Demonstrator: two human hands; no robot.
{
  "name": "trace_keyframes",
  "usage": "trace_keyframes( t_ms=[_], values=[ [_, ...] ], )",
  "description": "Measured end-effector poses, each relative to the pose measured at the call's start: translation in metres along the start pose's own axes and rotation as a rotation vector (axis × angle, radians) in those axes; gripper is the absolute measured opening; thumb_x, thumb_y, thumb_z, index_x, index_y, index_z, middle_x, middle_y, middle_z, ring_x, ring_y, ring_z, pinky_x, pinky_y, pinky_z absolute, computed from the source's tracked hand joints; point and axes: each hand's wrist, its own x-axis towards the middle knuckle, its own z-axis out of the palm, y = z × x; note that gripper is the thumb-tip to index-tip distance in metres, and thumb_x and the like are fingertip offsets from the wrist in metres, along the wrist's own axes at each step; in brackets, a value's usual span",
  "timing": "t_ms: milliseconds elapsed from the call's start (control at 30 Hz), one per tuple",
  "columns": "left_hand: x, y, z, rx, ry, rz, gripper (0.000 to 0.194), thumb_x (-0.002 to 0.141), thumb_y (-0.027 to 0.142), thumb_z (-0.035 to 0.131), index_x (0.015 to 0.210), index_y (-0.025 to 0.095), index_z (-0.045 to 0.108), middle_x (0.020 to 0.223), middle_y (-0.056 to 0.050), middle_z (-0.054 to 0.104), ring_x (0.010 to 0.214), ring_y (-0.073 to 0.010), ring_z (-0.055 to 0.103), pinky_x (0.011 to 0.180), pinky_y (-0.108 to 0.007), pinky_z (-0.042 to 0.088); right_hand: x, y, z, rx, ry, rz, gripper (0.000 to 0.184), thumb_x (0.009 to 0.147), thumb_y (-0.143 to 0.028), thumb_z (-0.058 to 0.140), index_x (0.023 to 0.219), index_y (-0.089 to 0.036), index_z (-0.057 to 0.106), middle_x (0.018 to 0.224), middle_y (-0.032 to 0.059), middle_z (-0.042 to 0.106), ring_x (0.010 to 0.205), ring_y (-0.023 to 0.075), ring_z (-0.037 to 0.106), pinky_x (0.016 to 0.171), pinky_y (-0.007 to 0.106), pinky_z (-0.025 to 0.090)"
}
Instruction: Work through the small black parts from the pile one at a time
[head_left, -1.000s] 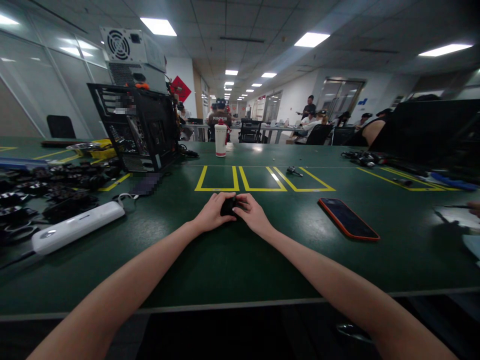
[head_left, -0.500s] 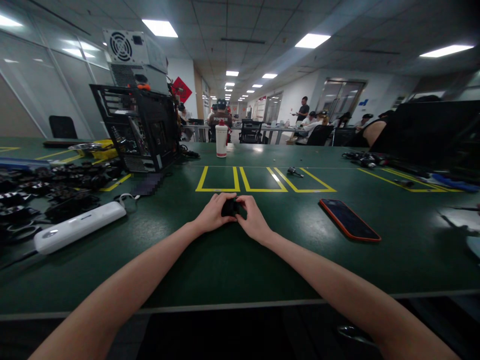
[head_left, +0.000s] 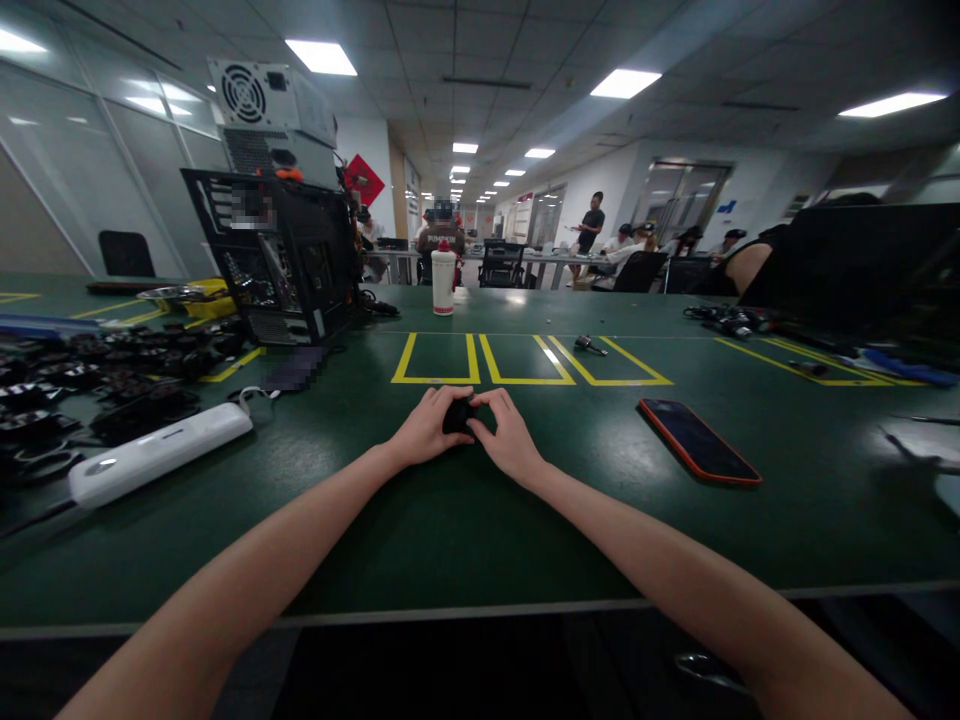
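Observation:
Just in front of the yellow taped boxes, my left hand (head_left: 427, 425) is closed around a small black part (head_left: 457, 416), thumb below and fingers above. Its exact kind is too dark and too covered to make out. From the other side, my right hand (head_left: 506, 432) curves in, its thumb and fingertips pinching at the part's right edge. Both hands are close together, low over the green table (head_left: 480, 520). Beyond them, a small dark metal-and-black piece (head_left: 590, 345) lies in the right-hand taped box.
A phone in an orange case (head_left: 700, 441) lies to the right. On the left are a white power strip (head_left: 161, 455), a pile of black parts (head_left: 112, 375) and an open computer case (head_left: 281, 255). A white cup (head_left: 443, 283) stands farther back. Other people sit or stand beyond.
My right thumb and fingers have shifted slightly at the black part's edge, while my left hand keeps its hold. In the background, a standing person has moved a little to the left.

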Motion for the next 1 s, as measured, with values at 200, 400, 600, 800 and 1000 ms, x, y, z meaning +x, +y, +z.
trace_keyframes(
  t_ms=[200, 400, 600, 800, 1000],
  values=[
    [0.0, 0.001, 0.0, 0.013, 0.001, -0.011, 0.061, 0.065, 0.031, 0.067, 0.117, 0.022, 0.037, 0.113, -0.008, 0.049, 0.101, -0.0252, 0.046, 0.086, -0.041, 0.037, 0.0, 0.007, 0.003, 0.01, 0.024, 0.002, 0.044, 0.065, -0.006, 0.047, 0.107, -0.021, 0.045, 0.115, 0.0063, 0.04, 0.113, 0.0192, 0.039, 0.099, 0.036, 0.032],
    [0.001, 0.002, -0.001, 0.008, -0.005, -0.008, 0.062, 0.065, 0.031, 0.067, 0.118, 0.022, 0.037, 0.115, -0.008, 0.048, 0.103, -0.025, 0.045, 0.086, -0.041, 0.037, -0.002, 0.01, 0.0, 0.026, -0.006, 0.027, 0.031, 0.067, -0.007, 0.045, 0.095, -0.02, 0.048, 0.111, 0.0048, 0.048, 0.107, 0.019, 0.046, 0.094, 0.039, 0.036],
    [0.0, 0.001, -0.002, 0.03, -0.019, -0.027, 0.064, 0.065, 0.032, 0.067, 0.12, 0.023, 0.036, 0.114, -0.008, 0.048, 0.103, -0.0253, 0.045, 0.086, -0.041, 0.038, -0.002, 0.011, -0.003, -0.043, 0.007, 0.067, 0.025, 0.07, -0.01, 0.045, 0.092, -0.02, 0.049, 0.096, 0.0038, 0.053, 0.094, 0.018, 0.051, 0.085, 0.036, 0.041],
    [0.008, -0.006, 0.001, 0.045, -0.033, -0.06, 0.059, 0.069, 0.038, 0.062, 0.119, 0.021, 0.037, 0.116, -0.008, 0.047, 0.107, -0.0245, 0.044, 0.09, -0.041, 0.036, -0.001, 0.025, -0.001, -0.206, -0.1, 0.235, 0.029, 0.071, -0.016, 0.051, 0.1, -0.016, 0.05, 0.104, 0.0091, 0.05, 0.095, 0.0206, 0.05, 0.084, 0.037, 0.041],
    [0.024, -0.029, 0.02, 0.082, -0.063, -0.236, 0.05, 0.075, 0.039, 0.051, 0.119, 0.017, 0.038, 0.114, -0.01, 0.05, 0.105, -0.0249, 0.047, 0.09, -0.042, 0.037, 0.0, 0.024, -0.005, -0.338, -0.248, 0.284, 0.029, 0.076, -0.028, 0.049, 0.101, -0.014, 0.053, 0.101, 0.0101, 0.053, 0.096, 0.02, 0.05, 0.085, 0.034, 0.04]
  ],
)
